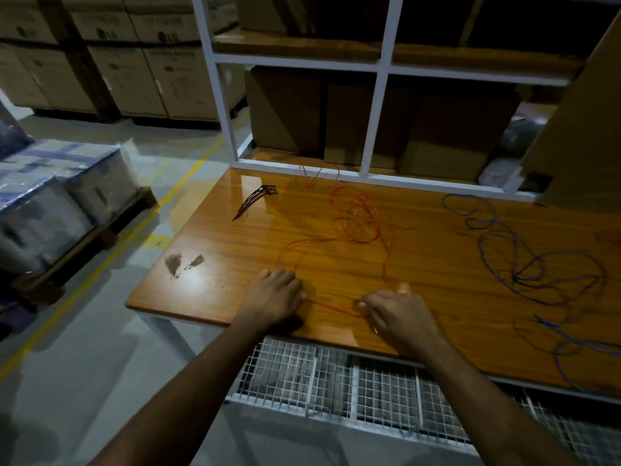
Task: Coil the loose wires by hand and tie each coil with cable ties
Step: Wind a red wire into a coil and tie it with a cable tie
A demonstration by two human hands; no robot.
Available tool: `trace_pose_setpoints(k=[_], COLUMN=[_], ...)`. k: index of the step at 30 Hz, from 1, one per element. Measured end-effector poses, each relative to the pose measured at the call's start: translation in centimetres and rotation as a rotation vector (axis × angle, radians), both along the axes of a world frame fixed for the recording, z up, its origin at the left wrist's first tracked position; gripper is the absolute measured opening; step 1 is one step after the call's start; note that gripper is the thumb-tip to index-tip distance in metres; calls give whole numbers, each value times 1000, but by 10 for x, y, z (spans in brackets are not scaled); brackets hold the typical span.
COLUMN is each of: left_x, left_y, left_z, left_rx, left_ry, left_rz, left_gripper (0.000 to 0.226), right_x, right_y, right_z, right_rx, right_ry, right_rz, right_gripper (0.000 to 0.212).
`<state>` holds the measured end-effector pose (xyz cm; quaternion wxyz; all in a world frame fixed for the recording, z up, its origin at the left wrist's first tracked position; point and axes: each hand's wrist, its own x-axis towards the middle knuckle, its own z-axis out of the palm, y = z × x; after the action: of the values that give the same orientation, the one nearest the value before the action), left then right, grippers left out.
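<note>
A short span of red wire (pixel 331 306) runs left-right between the left hand (pixel 277 295) and right hand (pixel 395 312), each pinching it, tangle lying beyond.

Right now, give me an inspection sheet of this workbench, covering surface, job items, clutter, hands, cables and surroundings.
Surface: glossy wooden tabletop, two dark scuff marks near its left edge.
Job's things: red wire lying loose at centre; blue wire tangled on the right; black cable ties in a bundle at far left, untouched.
Clutter: nothing seen.
Hands: left hand and right hand each grip the red wire, a short stretch running between them.
Cables: both wires uncoiled, no ties fitted.
Surroundings: white shelf frame with cardboard boxes behind; wire mesh rack under the table; wrapped pallets on the left.
</note>
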<state>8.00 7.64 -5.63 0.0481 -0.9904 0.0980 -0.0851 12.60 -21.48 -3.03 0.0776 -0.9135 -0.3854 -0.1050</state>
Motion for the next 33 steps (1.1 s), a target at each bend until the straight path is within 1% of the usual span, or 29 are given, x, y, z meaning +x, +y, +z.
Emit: trace_pose_setpoints(k=[2, 4, 6, 7, 9, 10, 11, 12, 13, 14, 15, 17, 18, 19, 20, 21, 22, 23, 24, 25, 26, 27, 28, 30, 31, 33], left_x=[-1, -5, -9, -11, -13, -14, -15, -16, -18, -19, -19, -19, -19, -19, -19, -19, -20, -18, -17, -15, -12, -9, -5, 1, 4, 12], left_y=[3, 1, -2, -2, 0, 1, 2, 2, 2, 1, 0, -4, -6, -9, -11, -13, -16, -18, -21, -24, -26, -29, -32, -39, -43, -49], left_z=[-1, 3, 6, 6, 3, 1, -4, -8, -11, -13, -14, -12, -9, -7, -6, -4, -2, -1, 1, 1, 1, 3, 6, 12, 15, 19], left_rx=[-2, -6, -32, -64, -203, -296, -372, -416, -428, -429, -434, -440, -427, -407, -381, -360, -344, -336, -330, -326, -332, -361, -423, -615, -700, -822], left_ry=[-53, -85, -124, -153, -191, -180, -138, -91, -63, -54, -55, -74, -84, -91, -98, -101, -105, -107, -115, -120, -113, -90, -55, 29, 52, 63], left_rz=[62, 86, 142, 178, 235, 247, 246, 229, 202, 170, 142, 102, 85, 72, 63, 59, 60, 65, 69, 75, 84, 94, 109, 146, 163, 199], left_gripper=[43, 40, 41, 39, 28, 29, 36, 43, 48, 52, 56, 61, 62, 62, 63, 64, 66, 66, 65, 62, 59, 57, 57, 61, 62, 62], right_x=[2, 6, 10, 10, 7, 6, 7, 10, 14, 19, 25, 38, 45, 52, 61, 71, 80, 89, 96, 103, 107, 109, 109, 105, 101, 92], right_y=[-2, -3, -1, 2, 8, 10, 11, 12, 12, 14, 16, 19, 21, 22, 22, 22, 22, 23, 23, 24, 25, 26, 26, 27, 28, 30], right_z=[1, 2, 1, 2, 5, 6, 7, 6, 5, 6, 10, 18, 22, 27, 28, 30, 31, 32, 32, 29, 26, 23, 19, 11, 7, 1], right_rx=[15, 21, 72, 113, 218, 288, 349, 405, 455, 522, 578, 674, 710, 704, 655, 577, 502, 452, 425, 405, 394, 401, 424, 478, 489, 489], right_ry=[29, 134, 259, 347, 618, 760, 874, 967, 1013, 1003, 906, 568, 388, 242, 164, 152, 198, 287, 399, 505, 587, 646, 671, 639, 621, 622], right_rz=[-35, -80, -136, -180, -263, -282, -293, -307, -322, -347, -383, -481, -527, -558, -588, -612, -625, -634, -636, -620, -583, -534, -486, -431, -409, -332], right_gripper=[42, 32, 23, 20, 10, 7, 7, 8, 10, 10, 11, 15, 23, 35, 51, 70, 87, 101, 111, 115, 111, 99, 80, 40, 30, 23])
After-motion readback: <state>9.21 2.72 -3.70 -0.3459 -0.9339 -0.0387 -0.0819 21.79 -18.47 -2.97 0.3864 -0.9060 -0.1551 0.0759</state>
